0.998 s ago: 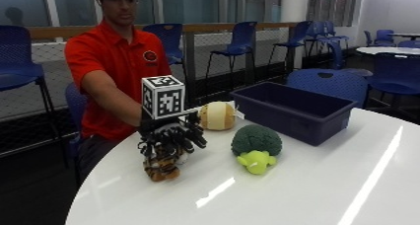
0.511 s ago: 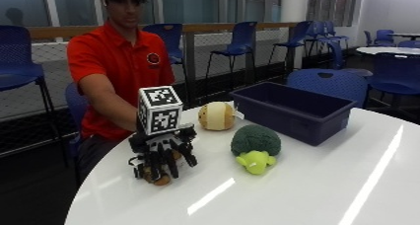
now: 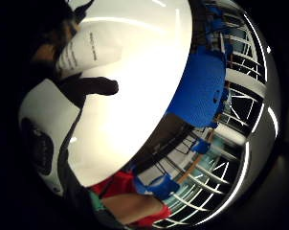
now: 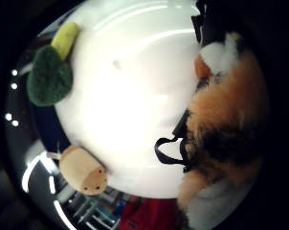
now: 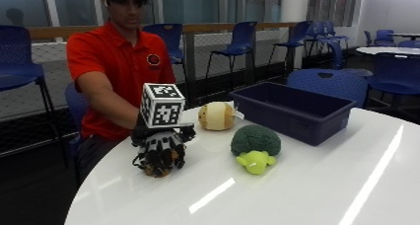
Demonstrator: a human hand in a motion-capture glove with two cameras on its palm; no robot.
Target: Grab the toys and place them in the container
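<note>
Outside view, grip: the gloved right hand (image 5: 159,148) is set down on the white surface (image 5: 315,185), fingers curled over a brown-orange furry toy (image 5: 159,169), grasping it; most of the toy is hidden beneath the fingers.
Outside view, other toys: the green broccoli plush (image 5: 255,147) lies beside the hand, stalk end pointing toward the camera; the tan round plush (image 5: 216,116) sits behind it, near the dark blue container (image 5: 295,110).
Thumb-side palm view: orange, black and white fur (image 4: 226,124) lies close to the palm, its outline cut off; broccoli plush (image 4: 50,72) and tan plush (image 4: 82,170) lie apart on the surface.
Little-finger-side palm view: mostly bare surface (image 3: 135,72); toy not visible.
</note>
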